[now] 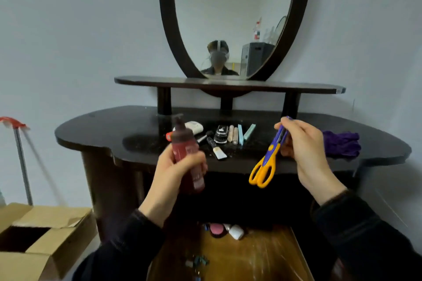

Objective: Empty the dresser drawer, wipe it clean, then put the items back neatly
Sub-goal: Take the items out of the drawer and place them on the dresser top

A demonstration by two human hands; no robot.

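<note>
Gripping a red pump bottle (182,141) in the left hand (173,173); the right hand (306,143) pinches scissors (268,157).
Cosmetics (222,137) and a purple cloth (342,143) lie on the dresser top (102,130).

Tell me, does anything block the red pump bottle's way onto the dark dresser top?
Nothing visible does. The left hand holds the dark red plastic pump bottle in front of the glossy dark dresser top, whose left part lies bare.

A pale grey-blue wall (80,29) stood behind a dark wooden dresser (102,130) — its curved top glossy under soft, even light. A raised shelf (148,82) on three short posts carried an oval mirror (228,7) in a dark frame. At the left stood an open cardboard box (57,230) and a metal pole (21,162) with a red top.
</note>
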